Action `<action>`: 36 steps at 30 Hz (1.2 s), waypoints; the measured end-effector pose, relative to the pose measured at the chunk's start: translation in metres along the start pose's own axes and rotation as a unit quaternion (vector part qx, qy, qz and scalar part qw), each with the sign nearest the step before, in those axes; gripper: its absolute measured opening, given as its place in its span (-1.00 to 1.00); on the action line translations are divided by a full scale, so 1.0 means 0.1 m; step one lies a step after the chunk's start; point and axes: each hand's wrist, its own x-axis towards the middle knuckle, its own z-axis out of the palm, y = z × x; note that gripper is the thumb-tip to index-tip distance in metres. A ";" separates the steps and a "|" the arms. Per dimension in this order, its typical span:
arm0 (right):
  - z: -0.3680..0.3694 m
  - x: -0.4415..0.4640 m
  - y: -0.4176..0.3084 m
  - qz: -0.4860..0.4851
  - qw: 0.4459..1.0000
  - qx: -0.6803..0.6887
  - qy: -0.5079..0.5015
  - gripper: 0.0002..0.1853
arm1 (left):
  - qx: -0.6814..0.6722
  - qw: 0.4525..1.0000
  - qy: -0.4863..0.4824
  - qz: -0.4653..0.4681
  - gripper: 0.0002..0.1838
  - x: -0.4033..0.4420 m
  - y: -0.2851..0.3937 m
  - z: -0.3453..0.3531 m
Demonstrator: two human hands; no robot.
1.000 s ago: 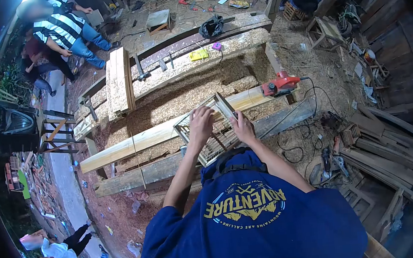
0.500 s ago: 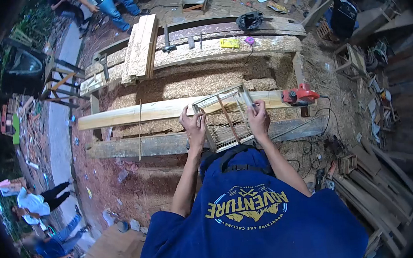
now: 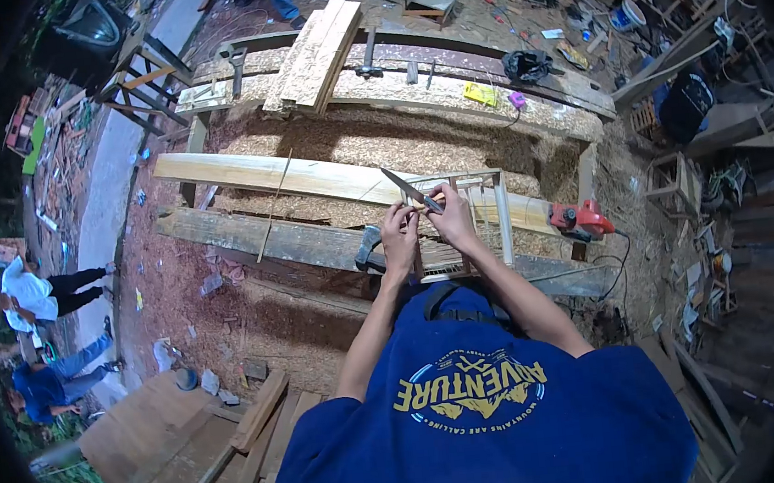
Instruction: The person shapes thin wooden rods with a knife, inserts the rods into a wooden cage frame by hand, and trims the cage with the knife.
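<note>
My right hand [image 3: 452, 222] is closed around the handle of a knife [image 3: 402, 183], whose blade points up and to the left over the plank. Close beside it, my left hand [image 3: 398, 240] has its fingers pinched together; whatever they grip is too small to make out. Under and to the right of my hands, a wooden frame with thin bars [image 3: 504, 217] leans near my lap, partly hidden by my right hand and forearm. Left of my left hand is a dark hammer-like or axe-like metal head [image 3: 369, 248] on the bench.
A pale plank [image 3: 261, 171] crosses the bench, with a thin stick [image 3: 275, 205] over it. A red power planer [image 3: 580, 219] sits at its right end. Beyond are stacked boards [image 3: 316, 59], a hammer [image 3: 369, 59] and a yellow packet [image 3: 480, 94]. Two people stand far left.
My right hand has left the frame's right side and now holds a knife. Both hands have come together, and the frame has shifted right. My view has turned slightly.
</note>
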 end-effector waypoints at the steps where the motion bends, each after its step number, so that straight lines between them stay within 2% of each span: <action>1: 0.03 0.01 0.01 -0.028 0.999 -0.011 0.020 -0.64 | -0.023 1.000 0.006 -0.006 -0.68 -0.01 0.08 -0.03; 4: 0.01 0.01 -0.04 -0.036 0.998 -0.033 0.029 -0.57 | -0.106 0.993 0.001 -0.056 -0.46 -0.11 0.13 -0.06; 5: -0.01 0.00 -0.07 0.016 1.000 -0.003 0.006 -0.59 | -0.129 0.989 -0.013 -0.069 -0.42 -0.14 0.11 -0.09; 7: 0.02 -0.02 -0.02 -0.009 1.000 -0.017 0.024 -0.56 | -0.153 0.982 -0.050 -0.099 -0.35 -0.18 0.01 -0.11; 11: 0.10 -0.05 0.05 -0.038 0.997 -0.033 0.060 -0.57 | -0.091 0.993 -0.024 -0.074 -0.40 -0.20 -0.11 -0.04; 13: 0.10 -0.03 -0.03 -0.051 0.996 -0.025 0.063 -0.62 | -0.110 0.988 -0.023 -0.109 -0.40 -0.15 -0.09 -0.04; 16: 0.11 -0.03 -0.17 0.033 0.999 -0.005 0.023 -0.63 | -0.104 0.982 -0.040 -0.156 -0.41 -0.14 0.07 -0.13; 18: 0.12 -0.01 -0.16 0.032 0.999 0.001 0.029 -0.67 | -0.122 0.987 -0.014 -0.099 -0.41 -0.13 -0.11 -0.06; 23: 0.20 0.01 -0.05 0.044 0.998 0.001 0.035 -0.69 | -0.102 0.987 -0.015 -0.121 -0.42 -0.17 -0.30 0.01; 29: 0.21 -0.04 -0.09 0.042 0.998 -0.019 0.035 -0.68 | -0.048 0.993 -0.018 -0.107 -0.44 -0.16 -0.09 -0.06; 32: 0.17 -0.02 -0.12 0.058 0.998 0.028 0.022 -0.63 | -0.011 0.998 0.034 -0.051 -0.52 -0.14 0.27 -0.04; 33: 0.16 -0.02 -0.08 0.047 0.998 0.032 0.031 -0.58 | 0.022 0.999 0.010 -0.030 -0.62 -0.12 0.30 -0.04; 36: 0.15 -0.06 0.00 0.038 0.995 0.069 0.056 -0.58 | 0.130 0.986 0.025 0.104 -0.71 -0.12 0.13 0.06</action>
